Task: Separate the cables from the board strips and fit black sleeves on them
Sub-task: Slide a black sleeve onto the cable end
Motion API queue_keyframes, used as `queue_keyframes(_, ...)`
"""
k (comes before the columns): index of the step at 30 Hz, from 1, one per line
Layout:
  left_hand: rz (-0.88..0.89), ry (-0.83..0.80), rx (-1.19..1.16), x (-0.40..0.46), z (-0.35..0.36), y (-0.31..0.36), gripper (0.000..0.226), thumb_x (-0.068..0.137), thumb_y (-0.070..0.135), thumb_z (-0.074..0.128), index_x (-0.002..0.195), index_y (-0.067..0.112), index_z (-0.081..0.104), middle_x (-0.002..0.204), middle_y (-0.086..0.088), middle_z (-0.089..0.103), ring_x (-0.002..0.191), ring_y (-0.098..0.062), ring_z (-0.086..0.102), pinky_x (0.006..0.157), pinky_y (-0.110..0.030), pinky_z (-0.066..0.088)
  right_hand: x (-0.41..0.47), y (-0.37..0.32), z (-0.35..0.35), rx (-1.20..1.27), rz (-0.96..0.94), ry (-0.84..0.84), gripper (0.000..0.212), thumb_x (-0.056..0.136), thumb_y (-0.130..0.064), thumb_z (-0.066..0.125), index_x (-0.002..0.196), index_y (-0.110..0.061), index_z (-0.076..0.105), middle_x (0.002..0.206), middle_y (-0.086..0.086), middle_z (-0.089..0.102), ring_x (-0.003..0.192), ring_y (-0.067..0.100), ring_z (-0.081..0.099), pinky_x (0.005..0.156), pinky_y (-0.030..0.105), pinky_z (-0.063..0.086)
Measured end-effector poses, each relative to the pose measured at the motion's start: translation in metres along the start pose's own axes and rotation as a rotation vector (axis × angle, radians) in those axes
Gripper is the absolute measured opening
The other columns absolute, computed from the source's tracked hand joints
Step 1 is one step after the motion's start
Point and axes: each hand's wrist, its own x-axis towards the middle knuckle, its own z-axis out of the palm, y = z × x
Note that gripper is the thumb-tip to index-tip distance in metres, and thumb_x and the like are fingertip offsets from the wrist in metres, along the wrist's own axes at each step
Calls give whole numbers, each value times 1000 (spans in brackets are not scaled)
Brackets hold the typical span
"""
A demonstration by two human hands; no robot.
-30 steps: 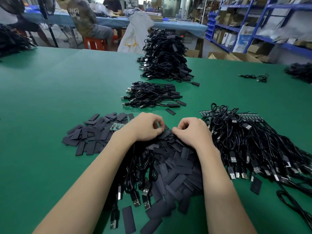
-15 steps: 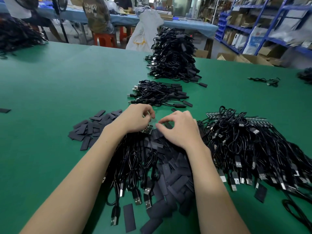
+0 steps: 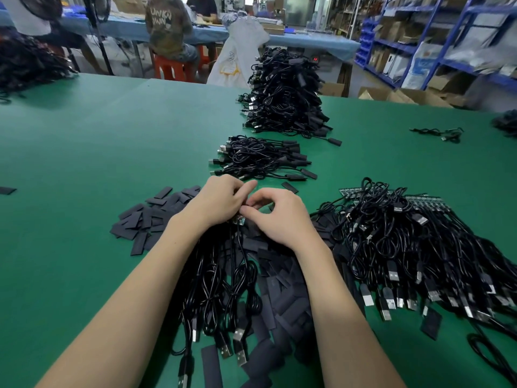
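My left hand (image 3: pixel 216 201) and my right hand (image 3: pixel 275 217) meet over the middle of the green table (image 3: pixel 84 152). Both have curled fingers pinching a small green board piece (image 3: pixel 238 220) with black cables (image 3: pixel 232 278) hanging from it toward me. Flat black sleeves (image 3: pixel 282 287) lie heaped under my right forearm, and more sleeves (image 3: pixel 145 219) lie spread to the left. A large bundle of cables on board strips (image 3: pixel 414 247) lies at the right, with a green strip edge (image 3: pixel 348 192) showing.
Two piles of cables stand beyond my hands: a small pile (image 3: pixel 260 159) and a tall pile (image 3: pixel 282 96). A loose cable (image 3: pixel 439 133) lies far right. A lone sleeve (image 3: pixel 7 190) sits at the left edge. People sit at a blue table behind.
My hands have shifted slightly away from me and closer together. The right hand's fingers have come onto the board piece that the left hand holds. The camera has tilted up a little.
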Motion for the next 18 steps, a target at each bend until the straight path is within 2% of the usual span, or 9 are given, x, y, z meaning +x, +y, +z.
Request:
queue_keyframes(3,-53,74,-22,2,1,0,70,103,43,51,41,12,40,38,-3,36,41,-16,35,45,-21,29,2,-6,-2,160,92,-31,9,81,-37,82,84,-32,75,75,-12,74,76,0,68,71,22,50)
queue_keyframes(6,-65,126,-61,2,1,1,72,103,46,50,51,-2,59,44,-13,54,48,-22,52,54,-29,31,3,-11,-3,304,184,-52,8,80,-32,84,78,-32,76,79,-12,76,78,-3,67,65,15,46)
queue_keyframes(8,-63,160,-85,1,1,4,72,103,46,49,58,-7,65,52,-19,61,58,-31,60,61,-34,37,5,-12,-5,401,223,-81,6,81,-30,84,83,-29,79,82,-14,76,80,-7,62,65,12,45)
queue_keyframes(11,-43,171,-98,-1,0,7,72,104,46,48,61,-9,65,56,-22,62,63,-36,62,67,-36,42,4,-11,-6,499,294,-137,11,82,-26,83,92,-22,80,86,-8,76,82,-2,60,75,22,45)
queue_keyframes(14,-29,139,-71,-2,0,10,71,106,44,46,63,-9,66,59,-23,63,68,-40,62,74,-40,44,3,-10,-1,619,352,-143,10,83,-17,82,92,-13,79,82,2,69,68,11,50,68,26,41)
queue_keyframes(16,-44,112,-93,-2,-2,10,71,106,42,45,53,-2,62,47,-11,58,59,-32,59,66,-34,37,5,-9,2,700,362,-134,5,84,-10,80,86,-11,76,73,2,65,61,10,45,60,22,38)
queue_keyframes(18,-70,109,-146,-2,-3,9,70,106,42,45,43,13,54,36,5,50,51,-10,55,59,-25,31,6,-9,4,801,349,-155,7,86,-4,77,84,-8,72,66,-2,63,54,7,42,50,17,34)
